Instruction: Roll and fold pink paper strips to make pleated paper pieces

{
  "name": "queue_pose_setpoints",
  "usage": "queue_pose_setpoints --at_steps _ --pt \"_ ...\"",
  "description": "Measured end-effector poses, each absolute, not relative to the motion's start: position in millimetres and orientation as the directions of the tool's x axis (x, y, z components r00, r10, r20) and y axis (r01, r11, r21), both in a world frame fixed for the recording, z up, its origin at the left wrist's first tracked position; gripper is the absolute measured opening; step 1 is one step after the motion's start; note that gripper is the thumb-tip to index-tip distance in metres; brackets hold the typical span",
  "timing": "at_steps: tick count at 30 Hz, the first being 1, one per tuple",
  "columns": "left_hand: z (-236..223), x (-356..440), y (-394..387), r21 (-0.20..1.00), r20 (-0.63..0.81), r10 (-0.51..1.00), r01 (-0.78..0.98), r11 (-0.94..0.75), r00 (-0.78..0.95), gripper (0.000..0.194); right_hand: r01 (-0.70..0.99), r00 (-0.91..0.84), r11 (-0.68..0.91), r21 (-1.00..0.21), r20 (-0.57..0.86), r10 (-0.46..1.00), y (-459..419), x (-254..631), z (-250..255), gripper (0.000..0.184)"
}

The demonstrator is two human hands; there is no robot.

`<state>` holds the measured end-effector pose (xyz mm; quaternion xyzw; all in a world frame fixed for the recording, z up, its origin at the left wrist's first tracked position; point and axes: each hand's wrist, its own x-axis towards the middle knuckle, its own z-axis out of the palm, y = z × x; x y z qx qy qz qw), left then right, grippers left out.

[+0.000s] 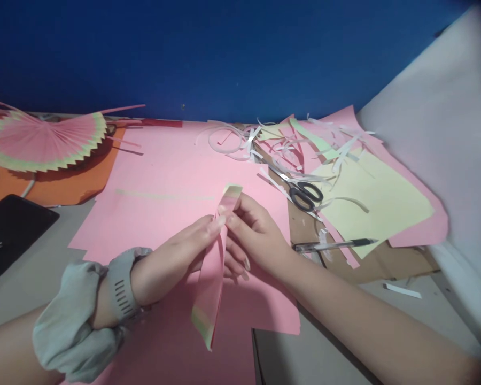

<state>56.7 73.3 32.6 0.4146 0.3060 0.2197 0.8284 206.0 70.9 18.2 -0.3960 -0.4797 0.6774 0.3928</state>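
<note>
Between my two hands is a narrow folded strip of pink paper (212, 278) with pale green-yellow ends, held up at a slant over pink sheets (164, 160). My left hand (192, 240) grips it from the left near the upper part, its thumb lying along the strip. From the right, my right hand (254, 230) pinches the strip near its top end, with other fingers curled behind. The layers of the strip part slightly toward its lower end. My left wrist bears a watch band and a grey-green scrunchie (74, 321).
A pleated pink paper fan (44, 139) with green-yellow edge lies at left on orange paper (84, 184), near a dark tablet-like device (16, 230). On the right are scissors (304, 195), a pen (336, 245), yellow paper (380, 198) and paper scraps (288, 152). A blue wall (224, 59) stands behind.
</note>
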Motion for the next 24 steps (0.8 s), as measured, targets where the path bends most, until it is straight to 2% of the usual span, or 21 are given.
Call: queue_pose_setpoints --at_steps 3,6,8,16,21,24 --pt "32.8 54.3 73.7 0.869 -0.295 0.614 -0.062 0.491 0.732 0.03 -0.205 -0.333 -0.182 -0.962 -0.107 0.937 72.3 206.2 18.2 0.021" --pt "34.5 52.0 71.7 0.834 -0.321 0.51 -0.017 0.552 0.798 0.036 -0.259 -0.296 -0.167 -0.951 -0.086 0.951 74.6 207.0 18.0 0.027" --pt "37.0 52.9 70.8 0.801 -0.353 0.458 0.01 0.599 0.816 0.033 -0.277 -0.314 -0.189 -0.942 -0.097 0.944 75.6 207.5 17.4 0.026" --pt "41.3 61.1 69.8 0.767 -0.575 0.511 0.202 0.61 0.639 0.04 -0.081 -0.182 -0.039 -0.996 -0.024 0.983 79.0 210.2 16.4 0.031" --pt "49.0 59.7 64.5 0.851 -0.484 0.575 0.203 0.484 0.66 0.033 -0.114 -0.174 -0.084 -0.99 -0.064 0.983 79.1 211.5 13.4 0.029" --pt "45.3 59.1 63.4 0.824 -0.444 0.531 0.097 0.558 0.722 0.033 -0.1 -0.168 -0.085 -0.991 -0.067 0.983 79.1 212.0 13.0 0.03"
